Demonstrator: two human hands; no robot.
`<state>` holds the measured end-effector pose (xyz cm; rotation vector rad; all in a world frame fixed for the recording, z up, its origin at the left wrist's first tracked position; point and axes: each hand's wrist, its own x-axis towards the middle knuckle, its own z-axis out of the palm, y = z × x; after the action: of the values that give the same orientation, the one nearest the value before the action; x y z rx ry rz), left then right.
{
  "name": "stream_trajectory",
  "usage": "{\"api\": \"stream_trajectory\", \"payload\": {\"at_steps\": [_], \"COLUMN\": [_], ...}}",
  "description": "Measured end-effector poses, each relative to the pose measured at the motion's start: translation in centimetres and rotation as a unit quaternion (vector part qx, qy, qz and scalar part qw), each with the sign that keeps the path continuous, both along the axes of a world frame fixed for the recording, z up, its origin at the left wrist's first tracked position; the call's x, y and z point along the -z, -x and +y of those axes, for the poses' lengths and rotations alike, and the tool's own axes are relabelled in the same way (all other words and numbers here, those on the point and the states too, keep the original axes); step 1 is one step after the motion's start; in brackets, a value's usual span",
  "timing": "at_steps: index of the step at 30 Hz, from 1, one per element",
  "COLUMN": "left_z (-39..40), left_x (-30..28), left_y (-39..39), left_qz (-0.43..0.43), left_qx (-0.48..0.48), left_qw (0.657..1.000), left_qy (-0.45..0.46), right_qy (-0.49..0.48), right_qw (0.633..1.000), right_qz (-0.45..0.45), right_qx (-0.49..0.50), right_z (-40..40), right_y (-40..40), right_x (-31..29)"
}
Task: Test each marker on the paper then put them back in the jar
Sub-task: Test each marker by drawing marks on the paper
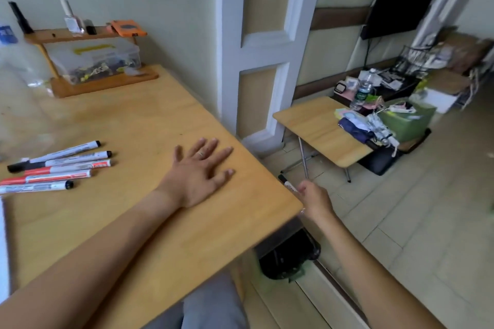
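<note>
beyond table edge [267, 176], half-hidden marker [287, 185] in right hand [316, 199]

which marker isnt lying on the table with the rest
The black-capped marker gripped in the right hand, off the table's edge; five others lie grouped at left.

Bare table [139, 120] at frame centre lies open; five markers [57, 165] crowd the left edge, a wooden shelf [88, 61] blocks the upper left

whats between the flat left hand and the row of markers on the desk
Nothing: in the head view only bare wooden desk top separates the left hand from the markers. The right hand holds another marker off the desk's edge.
</note>
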<state>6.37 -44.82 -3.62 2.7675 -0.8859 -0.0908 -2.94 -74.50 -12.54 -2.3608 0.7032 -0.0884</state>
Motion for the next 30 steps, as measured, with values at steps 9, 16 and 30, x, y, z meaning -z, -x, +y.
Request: {"api": "stream_trajectory", "payload": {"at_steps": [9, 16, 30], "left_z": [0.0, 0.1, 3.0], "left_x": [0.4, 0.3, -2.0], "left_y": [-0.4, -0.3, 0.7], "left_qz": [-0.015, -0.013, -0.006], "left_qx": [-0.01, -0.008, -0.024], "left_qw": [1.0, 1.0, 0.994], "left_qy": [0.025, 0.025, 0.106], "right_qy": [-0.029, -0.047, 0.042], "right_qw": [0.992, 0.995, 0.958], "right_qz": [0.102, 0.068, -0.234], "right_qx": [0.069, 0.058, -0.162], "right_z": [0.2, -1.1, 9.5], "right_y": [0.8, -0.8, -6.0], "right_x": [9.3, 8.5, -12.4]}}
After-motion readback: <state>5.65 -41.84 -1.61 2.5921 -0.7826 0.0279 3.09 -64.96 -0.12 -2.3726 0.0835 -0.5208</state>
